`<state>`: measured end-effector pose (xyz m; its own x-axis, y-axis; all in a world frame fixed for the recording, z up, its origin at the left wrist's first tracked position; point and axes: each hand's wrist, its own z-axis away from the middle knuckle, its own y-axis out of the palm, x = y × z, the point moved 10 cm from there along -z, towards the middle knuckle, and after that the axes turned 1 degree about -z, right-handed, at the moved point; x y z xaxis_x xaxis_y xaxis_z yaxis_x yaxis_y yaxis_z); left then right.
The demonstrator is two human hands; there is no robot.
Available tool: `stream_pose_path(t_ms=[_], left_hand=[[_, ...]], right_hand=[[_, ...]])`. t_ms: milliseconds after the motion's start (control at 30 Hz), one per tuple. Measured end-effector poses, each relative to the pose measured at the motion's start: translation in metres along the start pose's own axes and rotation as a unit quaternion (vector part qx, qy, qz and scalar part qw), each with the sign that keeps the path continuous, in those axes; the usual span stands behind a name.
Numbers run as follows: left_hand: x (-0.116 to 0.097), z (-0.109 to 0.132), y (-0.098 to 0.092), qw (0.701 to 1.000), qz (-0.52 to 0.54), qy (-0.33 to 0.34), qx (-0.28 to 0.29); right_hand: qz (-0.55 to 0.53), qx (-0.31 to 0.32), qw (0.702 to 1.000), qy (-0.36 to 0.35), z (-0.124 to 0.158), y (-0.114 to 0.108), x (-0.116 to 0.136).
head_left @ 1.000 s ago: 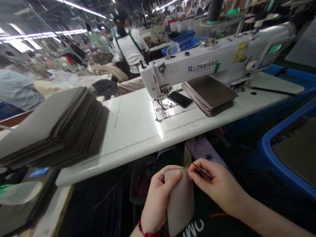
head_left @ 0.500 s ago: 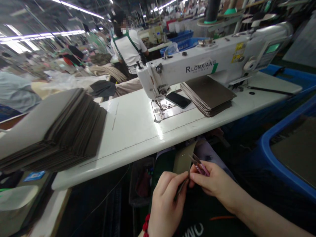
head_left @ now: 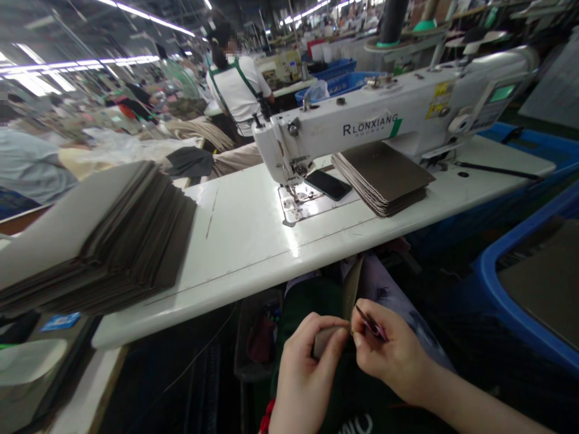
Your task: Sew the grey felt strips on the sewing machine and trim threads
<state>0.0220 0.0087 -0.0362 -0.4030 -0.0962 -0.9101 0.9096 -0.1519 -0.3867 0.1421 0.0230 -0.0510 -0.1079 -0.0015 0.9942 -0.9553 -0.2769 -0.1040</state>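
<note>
My left hand grips a beige leather-like panel, bent so its upper part stands nearly edge-on above my fingers. My right hand pinches small snips with a pink handle against its fingers, and their dark blades point at the panel's edge. Both hands sit close together below the table's front edge, over my dark green apron. The panel's lower part is hidden behind my fingers.
A white sewing machine stands on a white table, with a phone and a small stack of brown panels beside its needle. A tall panel stack lies left. A blue bin stands right. A co-worker works beyond.
The panel has swung from hanging below my left hand to bent and nearly edge-on. My left hand has shifted slightly up and left. The snips now sit lower, nearer its edge.
</note>
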Motion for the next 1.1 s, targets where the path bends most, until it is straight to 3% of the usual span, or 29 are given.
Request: stream_pose_path(t_ms=[133,267,400,600,733,1100], left_hand=[[0.005,-0.003,0.0,0.999,0.039,-0.023,0.012],[0.024,-0.006,-0.004,0.989,0.116,-0.089,0.023],[0.043,-0.002,-0.004,0.961,0.221,-0.16,0.031],[0.045,0.0,0.007,0.917,0.342,-0.202,0.043],[0.046,0.001,0.01,0.907,0.362,-0.211,0.045],[0.04,0.0,0.008,0.927,0.321,-0.191,0.042]], right_hand=[[0.06,0.023,0.998,-0.027,-0.001,-0.003,0.002],[0.089,0.05,0.994,-0.03,-0.004,-0.013,0.012],[0.207,0.049,0.974,-0.072,-0.003,-0.024,0.028],[0.316,0.052,0.942,-0.097,0.003,-0.018,0.03],[0.354,0.037,0.928,-0.11,0.007,-0.015,0.034],[0.383,0.043,0.916,-0.109,0.005,-0.01,0.034]])
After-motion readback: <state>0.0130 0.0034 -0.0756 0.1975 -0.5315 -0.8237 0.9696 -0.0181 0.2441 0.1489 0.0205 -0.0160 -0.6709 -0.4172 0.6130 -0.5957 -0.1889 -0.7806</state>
